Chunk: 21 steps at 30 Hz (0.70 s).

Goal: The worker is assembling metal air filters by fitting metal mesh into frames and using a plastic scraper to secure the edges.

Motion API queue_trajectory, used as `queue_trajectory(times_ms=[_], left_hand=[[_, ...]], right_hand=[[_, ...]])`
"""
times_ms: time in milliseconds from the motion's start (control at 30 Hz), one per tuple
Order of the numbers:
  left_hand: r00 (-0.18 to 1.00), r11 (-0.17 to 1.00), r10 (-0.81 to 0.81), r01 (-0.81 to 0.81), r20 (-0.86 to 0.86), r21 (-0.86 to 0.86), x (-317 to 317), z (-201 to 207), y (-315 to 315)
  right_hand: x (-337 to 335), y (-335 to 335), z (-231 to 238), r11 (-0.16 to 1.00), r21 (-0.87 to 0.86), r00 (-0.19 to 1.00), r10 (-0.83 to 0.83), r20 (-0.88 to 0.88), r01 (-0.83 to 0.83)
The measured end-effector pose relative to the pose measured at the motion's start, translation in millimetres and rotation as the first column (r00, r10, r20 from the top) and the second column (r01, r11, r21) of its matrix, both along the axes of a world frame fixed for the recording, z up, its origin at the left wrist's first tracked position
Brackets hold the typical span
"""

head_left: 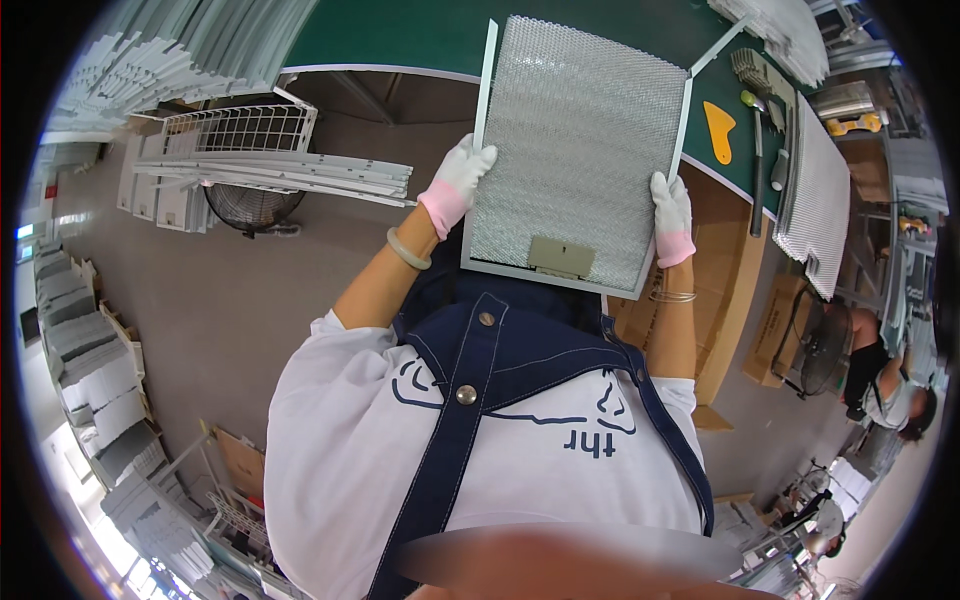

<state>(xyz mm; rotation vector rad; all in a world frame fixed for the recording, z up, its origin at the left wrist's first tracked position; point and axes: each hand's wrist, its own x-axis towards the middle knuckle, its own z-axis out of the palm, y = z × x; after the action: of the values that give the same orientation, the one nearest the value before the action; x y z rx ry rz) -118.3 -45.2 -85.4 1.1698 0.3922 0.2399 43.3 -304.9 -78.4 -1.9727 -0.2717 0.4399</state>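
Left hand [466,178]: white glove with pink cuff; left edge of the metal mesh panel [585,150] gripped at about mid-height. Right hand [672,212]: gloved alike; the panel's right edge gripped, somewhat lower down. The panel is held between the two hands in front of the torso, its far part seen over the green tabletop [400,30]; whether weight is borne by the table cannot be told.

The panel is edged by pale metal rails at left, right and near side. The left rail [486,75] is splayed away from the mesh at its far end; at the far right corner, another rail [720,46] is angled outward. A grey-beige plate [562,257] is set at the panel's near edge.

Right of the panel, on the tabletop: a yellow scraper [718,132], and beyond it a black-handled tool [757,170]. Farther right, mesh sheets [815,205] are stacked. Below the panel's right side, cardboard [690,290] is seen. Left of the panel, long pale strips [290,172] are laid by a white wire basket [240,130], above a floor fan [253,207].
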Motion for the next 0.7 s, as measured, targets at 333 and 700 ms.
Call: queue_trajectory(times_ms=[333,700], left_hand=[[0.998,0.99,-0.032,0.04,0.061,-0.132,-1.5,2.3,4.8],[0.995,0.979,-0.059,0.073,0.078,-0.189,9.1,-20.9,25.7]], right_hand=[[-10.6,4.2,-4.3,0.992,0.117,0.998,-0.055,0.027,0.051],[-24.3,9.2,8.5,0.99,0.135,0.999,-0.034,-0.037,0.039]])
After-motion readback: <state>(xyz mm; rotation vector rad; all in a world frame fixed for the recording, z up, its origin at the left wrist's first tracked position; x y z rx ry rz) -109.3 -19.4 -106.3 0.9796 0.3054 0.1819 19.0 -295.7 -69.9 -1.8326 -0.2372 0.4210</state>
